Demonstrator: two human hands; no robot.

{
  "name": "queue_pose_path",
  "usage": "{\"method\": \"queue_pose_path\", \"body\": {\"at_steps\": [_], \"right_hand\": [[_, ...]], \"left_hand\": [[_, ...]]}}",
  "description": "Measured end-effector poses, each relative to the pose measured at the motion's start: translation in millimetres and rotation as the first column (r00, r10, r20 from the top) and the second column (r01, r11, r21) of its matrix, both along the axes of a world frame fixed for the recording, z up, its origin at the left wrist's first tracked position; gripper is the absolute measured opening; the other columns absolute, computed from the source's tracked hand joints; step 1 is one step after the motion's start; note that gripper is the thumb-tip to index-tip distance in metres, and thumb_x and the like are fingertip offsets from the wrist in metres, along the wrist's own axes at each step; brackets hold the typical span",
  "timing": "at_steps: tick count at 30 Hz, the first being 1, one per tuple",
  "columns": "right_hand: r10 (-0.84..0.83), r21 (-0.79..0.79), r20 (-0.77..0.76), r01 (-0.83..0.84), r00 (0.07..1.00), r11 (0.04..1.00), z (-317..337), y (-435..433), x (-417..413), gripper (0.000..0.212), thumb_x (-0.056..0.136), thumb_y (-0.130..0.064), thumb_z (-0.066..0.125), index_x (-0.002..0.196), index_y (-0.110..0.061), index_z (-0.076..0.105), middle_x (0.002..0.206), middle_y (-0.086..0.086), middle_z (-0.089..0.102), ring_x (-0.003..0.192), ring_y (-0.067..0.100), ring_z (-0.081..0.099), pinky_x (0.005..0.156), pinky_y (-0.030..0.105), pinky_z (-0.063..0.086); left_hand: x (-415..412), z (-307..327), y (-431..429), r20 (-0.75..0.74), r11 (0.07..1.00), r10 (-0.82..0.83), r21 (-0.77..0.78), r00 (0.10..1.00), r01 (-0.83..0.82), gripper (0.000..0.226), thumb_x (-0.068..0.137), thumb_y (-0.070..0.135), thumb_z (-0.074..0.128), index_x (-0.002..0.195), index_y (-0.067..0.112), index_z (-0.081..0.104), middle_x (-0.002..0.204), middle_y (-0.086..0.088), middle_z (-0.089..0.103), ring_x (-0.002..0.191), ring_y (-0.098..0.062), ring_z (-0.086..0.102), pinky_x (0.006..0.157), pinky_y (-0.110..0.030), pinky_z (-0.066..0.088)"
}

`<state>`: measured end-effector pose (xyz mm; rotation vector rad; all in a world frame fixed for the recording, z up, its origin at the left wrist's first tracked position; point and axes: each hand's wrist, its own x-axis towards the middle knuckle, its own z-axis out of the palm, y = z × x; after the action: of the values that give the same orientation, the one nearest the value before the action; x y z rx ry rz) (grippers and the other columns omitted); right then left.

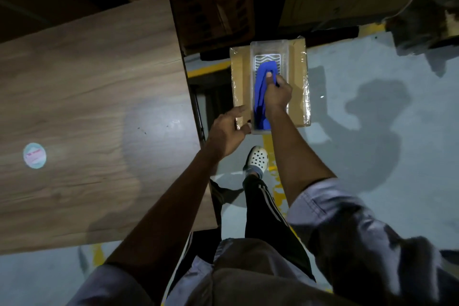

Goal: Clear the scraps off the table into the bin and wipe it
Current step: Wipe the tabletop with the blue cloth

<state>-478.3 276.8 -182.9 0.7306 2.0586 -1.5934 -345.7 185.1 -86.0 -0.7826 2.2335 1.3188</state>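
A blue cloth [260,87] hangs into a clear plastic bin [269,48] that stands on a wrapped cardboard box [299,82] on the floor. My right hand [277,93] pinches the cloth's top over the bin. My left hand [227,131] rests with relaxed fingers at the bin's near left corner, touching the box edge. The wooden table [94,112] lies to the left, with a wet-looking patch near its right side and a round sticker [34,156] on its left part.
Large cardboard boxes [216,2] stand behind the table and bin. The grey concrete floor [372,131] with yellow lines spreads to the right. My foot in a white perforated clog [257,159] is just below the bin.
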Motion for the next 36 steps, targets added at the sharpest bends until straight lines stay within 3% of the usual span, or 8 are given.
{"method": "queue_pose_path", "body": {"at_steps": [5,8,11,17,22,27,30,36], "right_hand": [[-0.108,-0.479,0.110,0.148,0.988,0.865,89,34,19,0.019,0.102,-0.013,0.057,0.092,-0.017,0.073,0.092,0.000,0.072,0.088,0.020,0.065,0.080,0.035,0.051],[-0.017,-0.677,0.182,0.138,0.983,0.723,144,58,39,0.019,0.105,-0.016,0.052,0.109,-0.011,0.070,0.114,0.011,0.073,0.106,0.029,0.069,0.097,0.046,0.054],[0.083,-0.748,0.259,0.145,0.962,0.648,178,77,51,0.039,0.098,-0.026,0.055,0.130,-0.004,0.061,0.140,0.026,0.058,0.120,0.038,0.060,0.112,0.055,0.044],[0.091,-0.744,0.257,0.137,0.962,0.654,198,88,62,0.079,0.103,-0.070,0.037,0.150,-0.009,0.054,0.146,0.021,0.059,0.133,0.040,0.059,0.110,0.057,0.049],[0.307,-0.643,0.181,-0.124,0.934,0.756,201,92,75,0.080,0.090,-0.077,0.057,0.146,-0.020,0.060,0.144,0.009,0.064,0.134,0.031,0.061,0.113,0.055,0.047],[0.434,-0.626,0.120,-0.271,0.893,0.731,211,64,99,0.061,0.094,-0.038,0.075,0.147,-0.015,0.056,0.135,0.009,0.070,0.127,0.032,0.066,0.103,0.049,0.056],[0.584,-0.216,-0.118,-0.595,0.803,0.774,217,36,114,0.100,0.089,-0.038,0.082,0.165,-0.031,0.018,0.160,0.006,0.038,0.143,0.021,0.046,0.112,0.042,0.049],[0.794,-0.054,-0.364,-0.862,0.487,0.504,232,-10,151,0.078,0.103,-0.029,0.065,0.163,-0.042,0.017,0.169,-0.001,0.009,0.147,0.014,0.030,0.117,0.031,0.035]], "left_hand": [[-15,39,2,0.036,0.872,0.399,0.295,0.916,-0.391,0.066,0.095,0.005,0.069,0.154,0.013,0.041,0.148,-0.011,0.053,0.134,-0.025,0.053,0.114,-0.046,0.043],[-12,65,-7,-0.124,0.868,0.398,0.372,0.909,-0.329,0.116,0.076,0.026,0.089,0.163,0.036,0.012,0.168,0.009,0.015,0.154,-0.022,0.022,0.120,-0.041,0.032],[-5,97,-12,-0.074,0.767,0.302,0.610,0.951,-0.196,0.108,0.067,0.042,0.094,0.156,0.026,0.036,0.153,0.006,0.048,0.142,-0.018,0.048,0.109,-0.037,0.048],[4,124,7,0.032,0.778,0.167,0.610,0.985,-0.152,0.032,0.100,0.016,0.064,0.131,0.009,0.063,0.130,-0.005,0.070,0.117,-0.019,0.068,0.097,-0.031,0.057],[16,126,13,-0.096,0.770,0.367,0.589,0.925,-0.245,0.047,0.103,0.006,0.055,0.149,0.005,0.045,0.145,-0.014,0.059,0.124,-0.025,0.064,0.099,-0.036,0.057],[43,142,11,-0.180,0.822,0.430,0.483,0.885,-0.302,0.047,0.106,0.011,0.053,0.151,0.013,0.040,0.145,-0.005,0.058,0.126,-0.020,0.062,0.101,-0.037,0.055],[69,135,-2,-0.228,0.904,0.390,0.278,0.892,-0.325,0.042,0.106,0.014,0.054,0.146,0.016,0.042,0.136,0.004,0.059,0.128,-0.020,0.058,0.104,-0.036,0.050],[120,150,-26,-0.008,0.574,0.536,0.737,0.844,-0.357,0.079,0.093,-0.021,0.040,0.158,0.023,0.037,0.150,-0.006,0.057,0.133,-0.025,0.058,0.108,-0.041,0.050]]}}
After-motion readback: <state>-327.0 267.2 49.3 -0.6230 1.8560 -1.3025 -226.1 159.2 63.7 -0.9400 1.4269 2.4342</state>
